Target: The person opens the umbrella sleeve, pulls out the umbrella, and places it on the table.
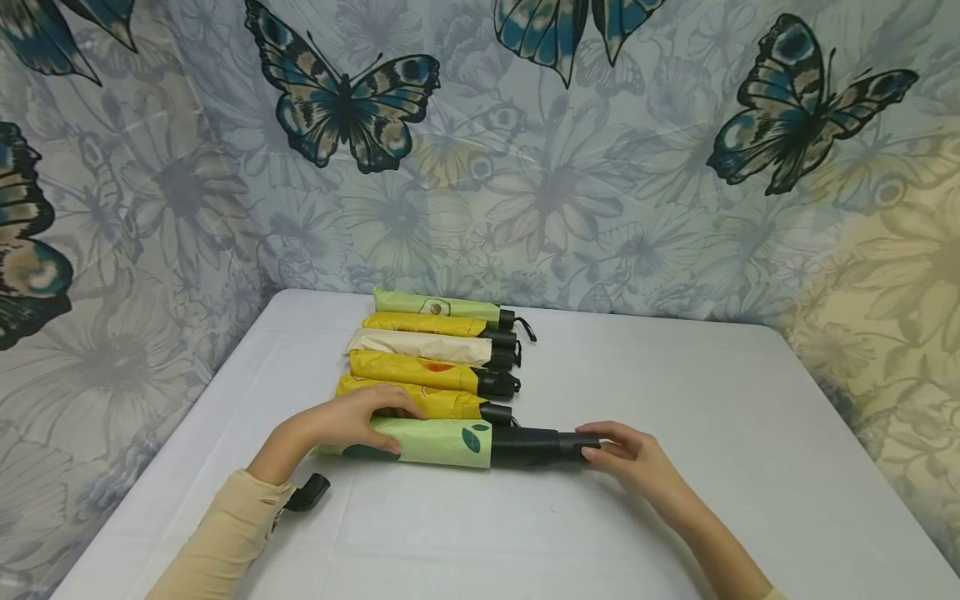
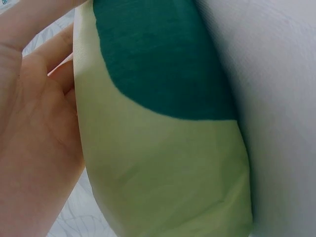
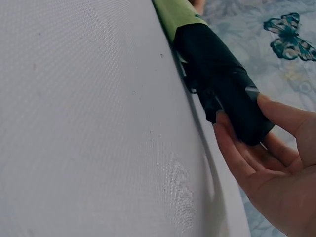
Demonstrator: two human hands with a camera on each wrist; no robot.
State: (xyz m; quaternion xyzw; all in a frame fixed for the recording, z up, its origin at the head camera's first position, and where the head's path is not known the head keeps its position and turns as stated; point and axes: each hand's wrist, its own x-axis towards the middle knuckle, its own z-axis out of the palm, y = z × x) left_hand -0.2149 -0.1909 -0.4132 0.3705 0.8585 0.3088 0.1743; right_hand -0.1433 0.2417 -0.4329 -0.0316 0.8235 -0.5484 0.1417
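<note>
A folded light green umbrella [image 1: 442,442] with dark green leaf prints lies sideways at the front of a row of folded umbrellas. My left hand [image 1: 360,417] grips its sleeve near the left end, thumb on the near side and fingers over the far side. In the left wrist view the green sleeve [image 2: 163,158] fills the middle, with the palm beside it. At the other end, my right hand [image 1: 637,458] pinches the tip of the black handle [image 1: 532,447]. The right wrist view shows thumb and fingers on either side of that handle [image 3: 222,79].
Behind lie a yellow umbrella [image 1: 450,404], another yellow one [image 1: 412,371], a cream one [image 1: 420,346], a third yellow one [image 1: 427,323] and a green one [image 1: 465,308]. All handles point right on the white table [image 1: 675,375]. Butterfly-print cloth [image 1: 562,183] hangs behind.
</note>
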